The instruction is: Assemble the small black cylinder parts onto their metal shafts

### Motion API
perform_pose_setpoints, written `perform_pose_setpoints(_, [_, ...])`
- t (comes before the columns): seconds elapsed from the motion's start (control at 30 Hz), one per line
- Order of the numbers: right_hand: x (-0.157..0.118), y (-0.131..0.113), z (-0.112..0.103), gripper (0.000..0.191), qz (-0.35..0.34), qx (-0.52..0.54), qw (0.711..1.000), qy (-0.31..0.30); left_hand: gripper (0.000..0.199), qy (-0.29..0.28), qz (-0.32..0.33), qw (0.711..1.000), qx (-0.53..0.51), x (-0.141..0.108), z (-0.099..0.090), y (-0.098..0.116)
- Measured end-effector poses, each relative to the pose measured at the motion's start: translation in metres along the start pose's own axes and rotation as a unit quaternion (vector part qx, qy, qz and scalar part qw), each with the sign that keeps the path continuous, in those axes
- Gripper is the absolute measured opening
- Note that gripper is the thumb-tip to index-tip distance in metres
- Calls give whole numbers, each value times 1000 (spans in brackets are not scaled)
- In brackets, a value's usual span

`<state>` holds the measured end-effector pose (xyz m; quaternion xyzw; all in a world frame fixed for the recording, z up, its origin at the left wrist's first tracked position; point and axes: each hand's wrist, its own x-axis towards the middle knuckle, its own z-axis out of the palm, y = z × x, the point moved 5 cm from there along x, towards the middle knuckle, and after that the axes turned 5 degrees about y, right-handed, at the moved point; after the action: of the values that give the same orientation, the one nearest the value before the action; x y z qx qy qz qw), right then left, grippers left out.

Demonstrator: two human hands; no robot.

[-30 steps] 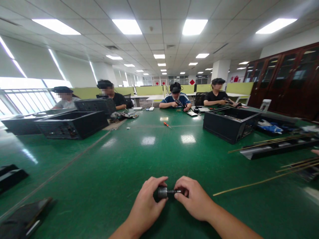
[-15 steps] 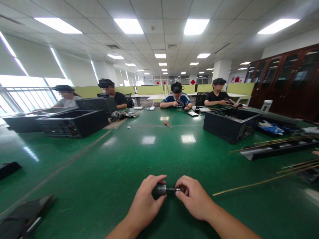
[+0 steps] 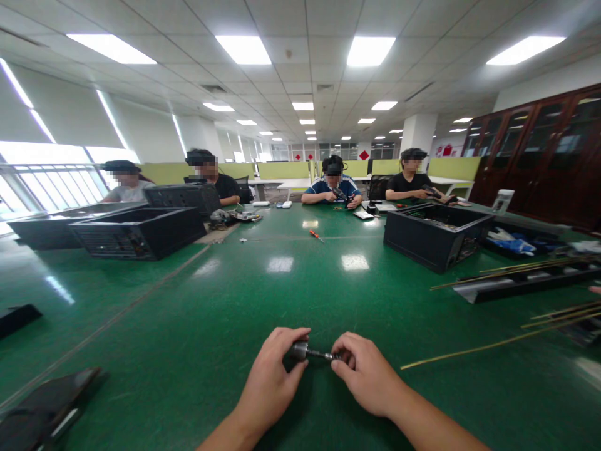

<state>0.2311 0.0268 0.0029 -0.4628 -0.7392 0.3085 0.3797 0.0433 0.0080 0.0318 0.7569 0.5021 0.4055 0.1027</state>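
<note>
My left hand point(image 3: 272, 369) is closed around a dark metal cylinder point(image 3: 299, 351), gripping it between thumb and fingers. From the cylinder a thin metal shaft point(image 3: 320, 355) runs right, sloping slightly down. My right hand point(image 3: 361, 369) pinches the shaft's far end between thumb and curled fingers, which hide its tip. Whether cylinder and shaft are one piece I cannot tell. Both hands are low over the green tabletop point(image 3: 263, 300), near the middle of the view.
An orange-handled screwdriver point(image 3: 316, 235) lies ahead. Black computer cases stand left point(image 3: 141, 233) and right point(image 3: 434, 235). Thin brass-coloured rods point(image 3: 469, 348) reach in from the right. A dark flat piece point(image 3: 47, 404) lies near left. Several people sit across the table.
My left hand has moved slightly left and up with the cylinder, which now tilts. More of the shaft shows between the hands. My right hand has barely moved.
</note>
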Motion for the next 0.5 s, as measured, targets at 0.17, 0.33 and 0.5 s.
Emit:
perform_pose_setpoints(0.17, [0,-1,1,9,4,-2,1000,-4,38,11,8,1000,25,2,-1,-8])
perform_pose_setpoints(0.33, [-2,-1,2,9,4,1,1000,-12,33,52,-24,996,67,14,-22,-30])
perform_pose_setpoints(0.5, [-2,0,3,8,3,-7,1000,-18,51,107,-140,977,122,7,-81,-83])
